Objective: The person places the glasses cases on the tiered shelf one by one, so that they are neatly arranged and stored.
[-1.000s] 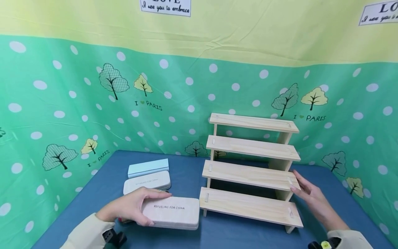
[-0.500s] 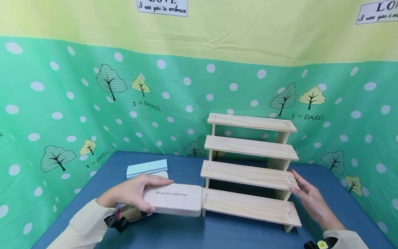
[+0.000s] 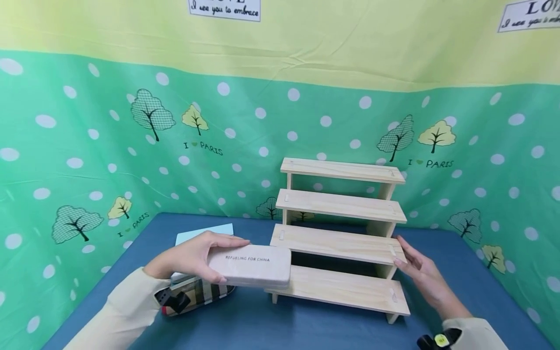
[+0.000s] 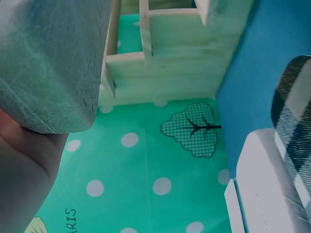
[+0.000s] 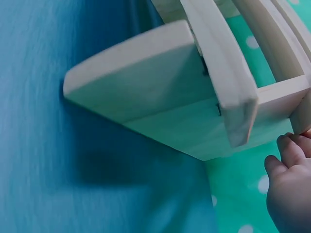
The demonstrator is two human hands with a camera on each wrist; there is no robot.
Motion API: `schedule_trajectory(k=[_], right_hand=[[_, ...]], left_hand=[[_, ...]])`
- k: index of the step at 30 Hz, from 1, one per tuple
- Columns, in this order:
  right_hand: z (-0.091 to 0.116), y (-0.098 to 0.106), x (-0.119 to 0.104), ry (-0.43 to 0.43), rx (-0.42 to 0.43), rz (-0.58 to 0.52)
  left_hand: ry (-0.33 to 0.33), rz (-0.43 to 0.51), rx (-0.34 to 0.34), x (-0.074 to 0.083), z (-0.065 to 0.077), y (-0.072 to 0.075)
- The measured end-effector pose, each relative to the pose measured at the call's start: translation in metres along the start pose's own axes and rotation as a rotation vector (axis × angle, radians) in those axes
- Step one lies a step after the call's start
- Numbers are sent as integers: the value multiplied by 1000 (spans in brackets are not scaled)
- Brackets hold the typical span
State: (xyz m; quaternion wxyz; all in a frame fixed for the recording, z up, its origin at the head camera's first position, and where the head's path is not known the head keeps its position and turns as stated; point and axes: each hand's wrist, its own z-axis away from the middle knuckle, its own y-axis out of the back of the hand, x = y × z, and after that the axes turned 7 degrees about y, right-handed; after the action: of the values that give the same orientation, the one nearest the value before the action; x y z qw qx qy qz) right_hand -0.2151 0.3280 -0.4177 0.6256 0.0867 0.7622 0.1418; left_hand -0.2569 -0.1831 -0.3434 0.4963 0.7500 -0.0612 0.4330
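Note:
My left hand (image 3: pixel 203 257) grips a pale grey glasses case (image 3: pixel 253 266) lettered "REFUELING FOR CHINA", thumb at the near side and fingers at the far side. The case is held above the table, its right end overlapping the left end of the lowest step in the head view. My right hand (image 3: pixel 426 277) holds the right end of the second step up on a four-tier wooden display rack (image 3: pixel 337 240). Under my left forearm lies a plaid case (image 3: pixel 205 294). Behind it are a light blue case (image 3: pixel 218 229) and another pale case (image 4: pixel 267 184), partly hidden in the head view.
The rack stands on a blue-covered table (image 3: pixel 306 330). A green and yellow printed curtain (image 3: pixel 245 121) hangs behind and at both sides. A wooden side panel (image 5: pixel 165 107) of the rack shows in the right wrist view.
My left hand has lifted the glasses case and carried it right and away from me, uncovering the plaid case. The rack has shifted slightly left with my right hand on it.

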Motion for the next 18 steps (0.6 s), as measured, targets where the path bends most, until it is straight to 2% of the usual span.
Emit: schedule_trajectory(k=[7, 18], right_hand=[[-10, -24, -9, 44, -39, 21], [-23, -48, -21, 77, -65, 42]], left_hand=[[17, -27, 28, 3, -10, 9], [45, -41, 46, 10, -21, 24]])
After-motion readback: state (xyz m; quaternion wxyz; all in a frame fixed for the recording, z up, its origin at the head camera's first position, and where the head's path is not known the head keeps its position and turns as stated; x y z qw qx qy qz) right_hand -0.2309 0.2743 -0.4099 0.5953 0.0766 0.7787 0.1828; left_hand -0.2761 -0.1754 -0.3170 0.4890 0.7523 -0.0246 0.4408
